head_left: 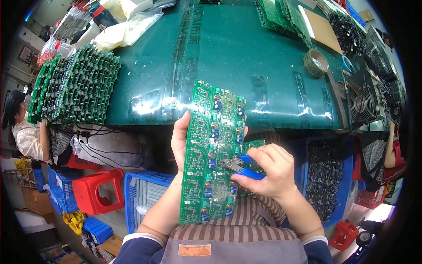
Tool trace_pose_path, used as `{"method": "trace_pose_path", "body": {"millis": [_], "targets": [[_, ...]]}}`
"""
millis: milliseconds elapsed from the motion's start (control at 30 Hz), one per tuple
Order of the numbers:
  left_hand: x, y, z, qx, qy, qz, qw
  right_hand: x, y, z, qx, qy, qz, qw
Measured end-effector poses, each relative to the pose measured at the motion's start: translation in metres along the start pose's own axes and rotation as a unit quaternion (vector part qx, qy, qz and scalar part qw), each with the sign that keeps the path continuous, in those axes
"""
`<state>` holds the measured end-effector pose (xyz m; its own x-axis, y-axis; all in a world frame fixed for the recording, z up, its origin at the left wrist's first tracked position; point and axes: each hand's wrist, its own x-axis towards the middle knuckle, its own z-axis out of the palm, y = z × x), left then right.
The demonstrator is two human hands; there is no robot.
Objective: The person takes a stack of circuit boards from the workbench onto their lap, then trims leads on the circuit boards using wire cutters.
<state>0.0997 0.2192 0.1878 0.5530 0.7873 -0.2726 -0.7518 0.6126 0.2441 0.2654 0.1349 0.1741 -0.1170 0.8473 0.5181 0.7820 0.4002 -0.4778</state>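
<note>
A long green circuit board panel [200, 165], studded with blue and other small components, stands tilted in front of me above my lap. My left hand [180, 136] grips its left edge, with the thumb at the side and the other fingers mostly hidden behind it. In my right hand [274, 169] is a pair of blue-handled cutting pliers [249, 172], its metal jaws against the panel's middle beside a blue component. Part of another green board [255, 144] shows behind the panel, near my right hand.
A green-topped table [149, 88] spans ahead. Stacked circuit boards [74, 86] stand at its left, more boards [285, 20] at the far right near a round tin [315, 63]. Blue crates [336, 176] and a red stool [99, 191] flank me. People sit at both sides.
</note>
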Motion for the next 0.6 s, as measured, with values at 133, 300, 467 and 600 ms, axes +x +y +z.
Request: {"method": "trace_pose_path", "body": {"millis": [133, 300, 467, 600], "targets": [[0.0, 0.003, 0.002, -0.004, -0.012, -0.006, 1.0, -0.004, -0.001, -0.001, 0.005, -0.001, 0.008, 1.0], [0.007, 0.019, -0.013, -0.032, -0.057, 0.017, 0.998, -0.003, -0.006, -0.006, 0.006, -0.007, -0.006, 1.0], [0.008, 0.022, -0.015, -0.018, -0.066, 0.029, 0.997, -0.002, -0.008, -0.002, 0.02, 0.002, -0.02, 1.0], [0.01, 0.021, -0.018, -0.042, -0.097, 0.001, 0.994, -0.006, -0.011, -0.001, 0.033, -0.038, -0.002, 0.999]]}}
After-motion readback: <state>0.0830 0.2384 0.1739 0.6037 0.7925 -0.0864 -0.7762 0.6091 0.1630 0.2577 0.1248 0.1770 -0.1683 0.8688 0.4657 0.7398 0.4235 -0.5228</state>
